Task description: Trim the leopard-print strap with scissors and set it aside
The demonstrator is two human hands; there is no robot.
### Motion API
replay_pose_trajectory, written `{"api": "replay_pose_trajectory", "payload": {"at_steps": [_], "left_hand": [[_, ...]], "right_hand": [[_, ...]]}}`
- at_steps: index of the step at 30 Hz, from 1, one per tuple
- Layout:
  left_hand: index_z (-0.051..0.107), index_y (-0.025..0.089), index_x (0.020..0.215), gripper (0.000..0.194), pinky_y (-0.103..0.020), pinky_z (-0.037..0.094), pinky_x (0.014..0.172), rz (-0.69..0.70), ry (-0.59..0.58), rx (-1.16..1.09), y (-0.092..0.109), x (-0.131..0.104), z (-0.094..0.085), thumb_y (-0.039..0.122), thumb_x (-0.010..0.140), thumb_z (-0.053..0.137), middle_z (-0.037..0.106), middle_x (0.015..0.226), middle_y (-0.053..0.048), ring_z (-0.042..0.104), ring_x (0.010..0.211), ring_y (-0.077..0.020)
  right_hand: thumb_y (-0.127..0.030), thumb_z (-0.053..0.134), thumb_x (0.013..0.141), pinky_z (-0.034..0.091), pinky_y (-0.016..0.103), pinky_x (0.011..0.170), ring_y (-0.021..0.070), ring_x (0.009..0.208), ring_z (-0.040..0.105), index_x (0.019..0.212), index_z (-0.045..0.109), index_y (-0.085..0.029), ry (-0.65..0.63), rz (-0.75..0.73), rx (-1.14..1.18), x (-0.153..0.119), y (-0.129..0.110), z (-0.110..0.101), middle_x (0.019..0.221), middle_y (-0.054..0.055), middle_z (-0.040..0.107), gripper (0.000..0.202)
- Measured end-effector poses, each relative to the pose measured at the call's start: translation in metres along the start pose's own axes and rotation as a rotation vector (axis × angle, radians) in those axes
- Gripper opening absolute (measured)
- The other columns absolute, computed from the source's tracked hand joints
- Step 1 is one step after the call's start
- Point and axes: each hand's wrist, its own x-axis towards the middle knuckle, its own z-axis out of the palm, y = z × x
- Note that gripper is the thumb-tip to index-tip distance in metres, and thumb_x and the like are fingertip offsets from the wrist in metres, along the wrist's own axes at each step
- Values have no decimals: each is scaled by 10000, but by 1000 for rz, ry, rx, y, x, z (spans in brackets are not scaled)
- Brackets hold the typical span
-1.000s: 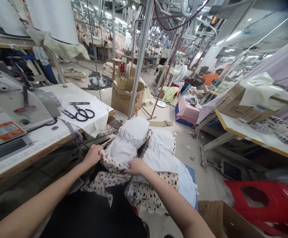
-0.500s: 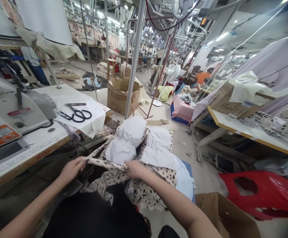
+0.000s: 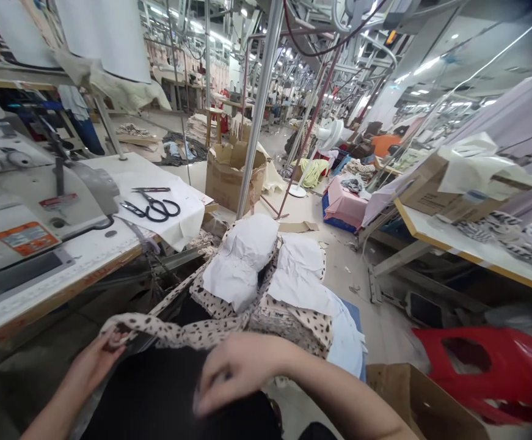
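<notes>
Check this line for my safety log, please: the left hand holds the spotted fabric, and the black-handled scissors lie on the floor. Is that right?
The location is wrong: the head view shows the black-handled scissors lying on the white cloth over the sewing-machine table. The rest stands: the left hand holds the spotted fabric.

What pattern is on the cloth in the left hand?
The cloth is pale with dark spots; head view.
</notes>
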Motion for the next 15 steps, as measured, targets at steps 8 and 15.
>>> {"api": "replay_pose_trajectory", "payload": {"at_steps": [8, 15], "left_hand": [[625, 194, 608, 544, -233, 487, 732, -191, -41, -206, 38, -40, -14, 657, 346, 741, 630, 626, 33, 579, 732, -142], [508, 196, 537, 596, -268, 507, 689, 24, 169, -117, 60, -65, -76, 760, 399, 646, 580, 555, 71, 549, 629, -118]], "right_hand": [[-443, 558, 766, 87, 597, 1030, 370, 1327, 138, 1315, 397, -255, 584, 641, -496, 101, 104, -6, 1452, 117, 251, 603], [-517, 558, 723, -31, 721, 927, 464, 1315, -75, 1343, 360, -272, 387, 845, -574, 135, 162, 16, 1506, 116, 32, 695]]}}
